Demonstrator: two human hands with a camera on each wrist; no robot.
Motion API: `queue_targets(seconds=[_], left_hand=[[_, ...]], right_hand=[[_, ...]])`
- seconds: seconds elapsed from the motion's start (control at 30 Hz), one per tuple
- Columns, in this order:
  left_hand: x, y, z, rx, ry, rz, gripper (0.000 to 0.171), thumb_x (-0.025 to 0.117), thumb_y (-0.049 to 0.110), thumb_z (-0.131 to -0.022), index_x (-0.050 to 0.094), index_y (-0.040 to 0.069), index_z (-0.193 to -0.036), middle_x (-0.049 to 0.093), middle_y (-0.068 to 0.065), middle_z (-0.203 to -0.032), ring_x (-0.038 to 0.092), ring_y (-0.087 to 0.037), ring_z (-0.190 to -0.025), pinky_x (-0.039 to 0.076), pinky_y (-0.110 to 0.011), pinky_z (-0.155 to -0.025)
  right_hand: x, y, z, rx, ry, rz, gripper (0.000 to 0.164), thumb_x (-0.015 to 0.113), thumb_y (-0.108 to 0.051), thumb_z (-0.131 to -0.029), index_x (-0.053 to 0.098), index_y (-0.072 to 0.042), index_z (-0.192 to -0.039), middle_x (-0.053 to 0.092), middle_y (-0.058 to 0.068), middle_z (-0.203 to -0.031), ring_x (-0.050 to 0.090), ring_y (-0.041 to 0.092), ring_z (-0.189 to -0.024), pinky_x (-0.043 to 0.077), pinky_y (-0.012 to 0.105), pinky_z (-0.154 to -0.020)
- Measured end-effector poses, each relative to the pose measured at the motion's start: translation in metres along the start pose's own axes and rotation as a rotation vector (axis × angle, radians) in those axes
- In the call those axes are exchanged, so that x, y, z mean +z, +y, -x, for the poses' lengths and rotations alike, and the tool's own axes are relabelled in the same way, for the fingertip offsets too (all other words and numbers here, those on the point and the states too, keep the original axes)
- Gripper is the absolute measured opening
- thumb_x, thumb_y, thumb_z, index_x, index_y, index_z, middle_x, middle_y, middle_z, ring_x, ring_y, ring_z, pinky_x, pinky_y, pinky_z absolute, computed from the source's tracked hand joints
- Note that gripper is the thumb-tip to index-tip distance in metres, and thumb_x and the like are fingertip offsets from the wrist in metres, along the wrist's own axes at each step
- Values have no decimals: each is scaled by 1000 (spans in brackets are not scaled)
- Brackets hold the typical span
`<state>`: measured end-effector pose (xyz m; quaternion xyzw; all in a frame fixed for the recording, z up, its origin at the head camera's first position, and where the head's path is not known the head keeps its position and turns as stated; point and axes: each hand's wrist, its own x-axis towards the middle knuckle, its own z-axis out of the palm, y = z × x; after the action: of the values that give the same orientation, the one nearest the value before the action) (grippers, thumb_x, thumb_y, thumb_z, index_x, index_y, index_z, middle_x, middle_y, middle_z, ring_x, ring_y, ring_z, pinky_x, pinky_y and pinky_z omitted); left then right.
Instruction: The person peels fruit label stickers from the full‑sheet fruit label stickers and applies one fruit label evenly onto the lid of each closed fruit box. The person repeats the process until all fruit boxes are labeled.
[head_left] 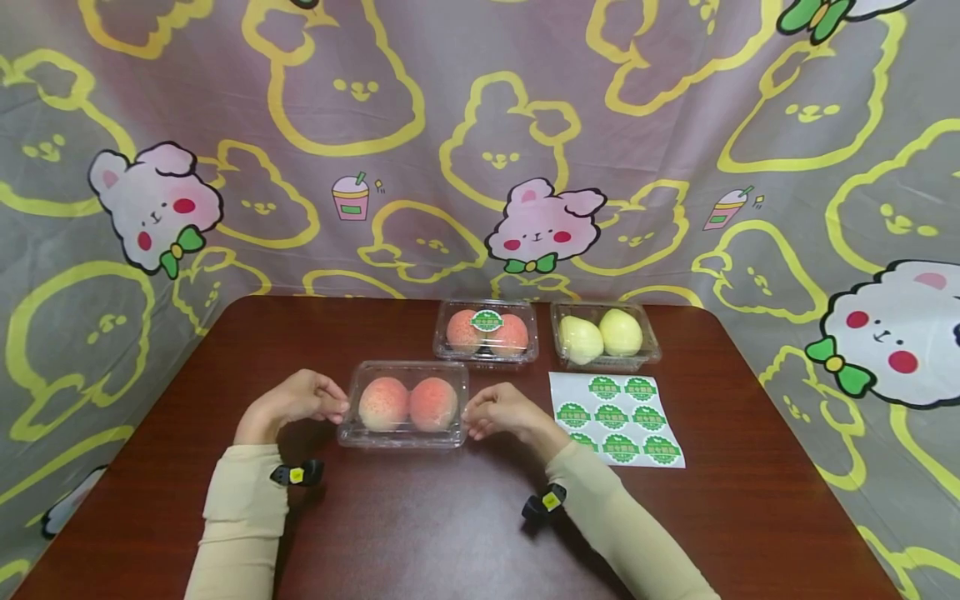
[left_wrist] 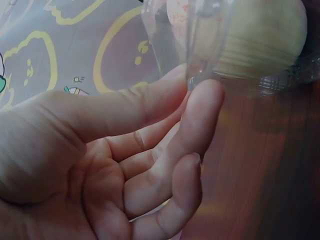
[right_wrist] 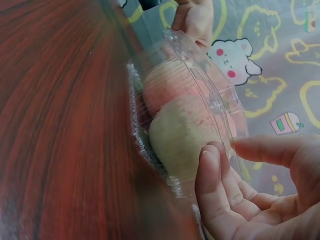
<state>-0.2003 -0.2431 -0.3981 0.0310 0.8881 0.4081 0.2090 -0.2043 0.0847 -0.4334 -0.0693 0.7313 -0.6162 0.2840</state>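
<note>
Two peaches sit side by side in a clear plastic container, located between the left hand and the right hand. From here, contact between its base and the surface cannot be confirmed.

Hand state: the left thumb and forefinger pinch the container's left end; the right thumb and fingertips pinch its right end. A sheet of green labels lies beside the right hand.

Handling: treat the container as light. Its thin walls likely flex under pressure, while the edges should be stiffer; smooth plastic may slip. Take hold at both ends, near the rim, with equal light force. Keep it level, as the peaches could roll. Avoid pressing the top panel, which could dent.
</note>
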Motion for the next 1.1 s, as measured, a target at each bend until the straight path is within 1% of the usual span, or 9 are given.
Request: queue_targets(seconds=[0.17,0.33,0.47,0.73,0.93,1.1], left_hand=[[4,4,-3,17,-7,-7,22,68,10,-87,66,-8,-100,72,-3,-76,68,-11,-71,56,-33,-74],[9,8,-6,23,-14,-2,22,69,10,-87,65,-8,-99,73,-5,-77,68,-12,-71,56,-33,-75],[12,11,-8,34,-22,4,21,69,10,-87,65,-7,-98,72,-5,-77,68,-13,-71,56,-33,-75],[19,16,-13,66,-47,8,18,67,8,-88,64,-7,-96,71,-5,-76,67,-11,-69,55,-30,-72],[24,23,-14,89,-68,22,17,66,6,-88,63,-9,-95,71,-8,-75,67,-11,-67,56,-34,-72],[27,28,-16,105,-75,22,16,66,6,-88,63,-9,-93,71,-9,-74,66,-11,-66,54,-33,-69]], right_hand=[[-7,1,4,-4,14,24,19,61,1,-85,61,15,-98,64,2,-66,63,11,-58,59,29,-64],[-14,3,6,-10,26,34,22,60,1,-83,60,15,-100,65,1,-67,64,12,-59,59,29,-64],[-20,5,8,-1,28,32,23,63,1,-82,60,15,-101,66,1,-67,64,12,-59,59,29,-64],[-30,5,13,6,10,64,23,64,0,-82,60,14,-100,67,1,-68,64,11,-59,59,29,-65],[-37,4,18,5,-15,95,22,63,-1,-82,60,13,-98,67,1,-70,64,12,-61,59,30,-66],[-45,5,20,0,-37,115,20,63,-2,-82,61,12,-96,67,0,-68,64,11,-61,59,28,-65]])
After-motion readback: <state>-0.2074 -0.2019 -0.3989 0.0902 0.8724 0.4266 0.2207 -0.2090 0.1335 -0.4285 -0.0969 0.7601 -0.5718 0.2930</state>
